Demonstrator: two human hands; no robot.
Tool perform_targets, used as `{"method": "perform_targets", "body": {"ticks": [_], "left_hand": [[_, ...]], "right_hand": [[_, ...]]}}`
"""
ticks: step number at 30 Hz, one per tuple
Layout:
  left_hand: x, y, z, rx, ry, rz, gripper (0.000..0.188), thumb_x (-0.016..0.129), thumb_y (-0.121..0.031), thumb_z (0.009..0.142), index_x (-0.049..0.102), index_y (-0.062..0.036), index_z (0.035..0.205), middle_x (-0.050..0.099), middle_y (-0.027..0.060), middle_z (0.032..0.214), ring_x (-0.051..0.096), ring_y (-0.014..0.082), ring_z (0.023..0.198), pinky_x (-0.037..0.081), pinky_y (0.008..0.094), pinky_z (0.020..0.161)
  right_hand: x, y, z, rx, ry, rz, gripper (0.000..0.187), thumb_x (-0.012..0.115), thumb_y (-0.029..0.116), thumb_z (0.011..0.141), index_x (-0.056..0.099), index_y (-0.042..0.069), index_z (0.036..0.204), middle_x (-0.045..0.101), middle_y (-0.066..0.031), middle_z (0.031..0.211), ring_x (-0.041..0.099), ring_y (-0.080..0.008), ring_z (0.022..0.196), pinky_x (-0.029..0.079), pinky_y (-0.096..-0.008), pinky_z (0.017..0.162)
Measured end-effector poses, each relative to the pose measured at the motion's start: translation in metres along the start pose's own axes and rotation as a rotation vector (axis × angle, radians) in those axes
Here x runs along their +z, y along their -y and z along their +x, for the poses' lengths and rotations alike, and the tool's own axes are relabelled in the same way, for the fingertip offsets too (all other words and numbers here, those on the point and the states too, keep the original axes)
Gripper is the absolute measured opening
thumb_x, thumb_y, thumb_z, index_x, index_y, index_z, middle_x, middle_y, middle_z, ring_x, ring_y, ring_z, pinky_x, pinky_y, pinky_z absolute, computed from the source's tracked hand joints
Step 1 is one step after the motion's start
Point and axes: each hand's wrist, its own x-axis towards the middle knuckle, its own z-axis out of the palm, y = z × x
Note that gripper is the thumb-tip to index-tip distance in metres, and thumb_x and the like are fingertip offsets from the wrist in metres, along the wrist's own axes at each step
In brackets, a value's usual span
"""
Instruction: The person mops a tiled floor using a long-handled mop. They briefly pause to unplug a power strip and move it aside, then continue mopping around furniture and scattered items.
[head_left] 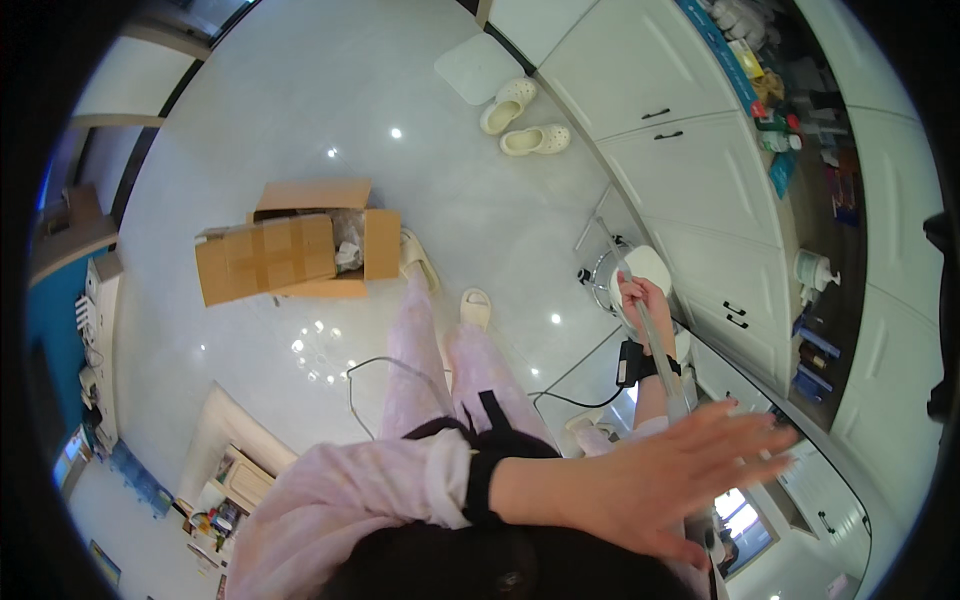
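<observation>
My right hand (pixel 645 298) is wrapped around a long pale grey pole (pixel 653 325), which slants from near the cabinets down towards me. A thin bar crosses the pole's far end. Close to that wrist hang a small black box (pixel 628 363) and its black cable. My left hand (pixel 650 485) reaches across to the right in front of me, fingers spread and slightly blurred, holding nothing. Beneath and beyond it lies a large reflective panel (pixel 800 470) showing cabinets and a window. The lower part of the pole passes behind my left hand.
An opened cardboard box (pixel 265 250) sits on the floor ahead. Pale clogs (pixel 535 140) and a white flat plate (pixel 480 70) lie farther off. A round white-topped stool (pixel 640 275) stands by the white cabinets (pixel 690 180). Thin bent metal bars (pixel 390 360) run near my legs.
</observation>
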Motion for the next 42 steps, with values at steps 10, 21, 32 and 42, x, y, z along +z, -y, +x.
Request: {"method": "perform_targets", "body": {"ticks": [10,21,32,42], "left_hand": [[0.035,-0.027,-0.068,0.149,-0.358,0.035,0.027,0.060,-0.009,0.079,0.046,-0.0055,0.056,0.048,0.0052,0.054,0.045,0.0249,0.047,0.032,0.0352,0.047],[0.025,-0.163,-0.239,-0.094,-1.007,0.309,0.053,0.044,-0.024,0.093,0.027,-0.0140,0.044,0.032,0.0005,0.037,0.028,0.0181,0.032,0.029,0.0333,0.047],[0.097,-0.254,-0.403,0.022,-1.481,0.447,0.053,0.037,-0.023,0.096,0.024,-0.0179,0.044,0.030,-0.0025,0.036,0.026,0.0126,0.037,0.028,0.0297,0.050],[0.171,-0.359,-0.523,0.119,-1.763,0.625,0.052,0.038,-0.022,0.093,0.021,-0.0176,0.043,0.028,-0.0015,0.034,0.028,0.0130,0.031,0.029,0.0278,0.044]], "right_hand": [[0.007,-0.060,0.014,-0.036,-0.150,-0.395,0.011,0.041,0.001,0.090,0.039,-0.007,0.097,0.047,-0.0137,0.080,0.043,-0.0180,0.053,0.040,-0.0277,0.045],[-0.009,-0.310,0.025,0.053,-0.186,-0.713,0.016,0.035,-0.001,0.088,0.035,0.000,0.104,0.046,-0.0176,0.080,0.046,-0.0245,0.055,0.045,-0.0426,0.047],[-0.079,-0.511,-0.037,0.105,-0.081,-1.471,0.032,0.040,0.001,0.089,0.030,0.000,0.119,0.048,-0.0221,0.090,0.057,-0.0306,0.057,0.054,-0.0454,0.046],[-0.205,-0.670,-0.116,0.403,-0.129,-1.677,0.054,0.040,0.006,0.091,0.015,0.002,0.138,0.050,-0.0221,0.104,0.061,-0.0295,0.061,0.058,-0.0439,0.049]]}}
